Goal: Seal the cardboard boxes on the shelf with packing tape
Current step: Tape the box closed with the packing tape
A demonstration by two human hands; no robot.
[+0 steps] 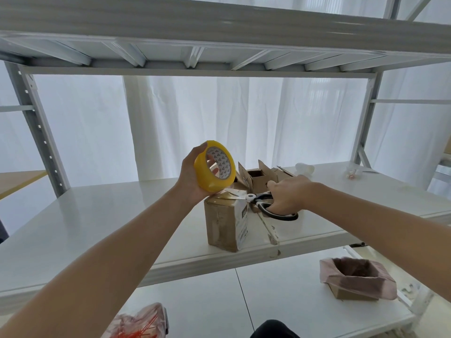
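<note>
My left hand (189,175) grips a yellow roll of packing tape (215,166), held tilted just above a closed cardboard box (225,223) on the white shelf (97,215). A strip of tape runs from the roll down to the box top. My right hand (289,195) holds black-handled scissors (268,203) with the blades open at that strip, over the box's top edge. Behind stands a second, smaller cardboard box (257,178) with its flaps open.
A white crumpled object (304,168) and a small clear bag (352,172) lie at the shelf's back right. On the lower shelf sit a box lined with a pinkish bag (358,279) and a plastic bag with orange items (139,323). An upper shelf (219,28) hangs overhead.
</note>
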